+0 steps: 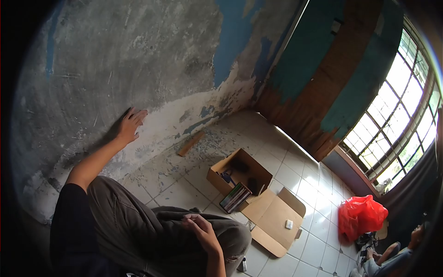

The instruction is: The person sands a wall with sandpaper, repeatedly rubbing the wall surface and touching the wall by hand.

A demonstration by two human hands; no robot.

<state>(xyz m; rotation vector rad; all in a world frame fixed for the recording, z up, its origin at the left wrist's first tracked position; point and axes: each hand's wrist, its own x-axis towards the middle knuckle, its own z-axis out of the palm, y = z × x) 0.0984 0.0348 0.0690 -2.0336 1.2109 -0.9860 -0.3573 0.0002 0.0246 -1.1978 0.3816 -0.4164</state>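
My left hand [131, 124] rests against the grey wall [138, 60] with its fingers stretched out and somewhat spread. It lies near the border where the grey surface meets a whitish, flaking strip low on the wall. Over my bent leg in dark trousers [134, 217], my right hand [203, 233] is loosely bent, its fingers partly extended, and no object shows in it. In front of my knees stands an open cardboard box [240, 168] with dark items inside. A stack of thin, coloured-edged cases [236, 197] leans at its near side.
Paint flakes and a wooden strip [191, 144] lie along the wall's foot. The box's flap [274, 217] spreads on the tiles with a small white object [289, 224] on it. A red plastic bag [363, 217] and a seated person [392, 258] are at right, below a barred window [392, 106].
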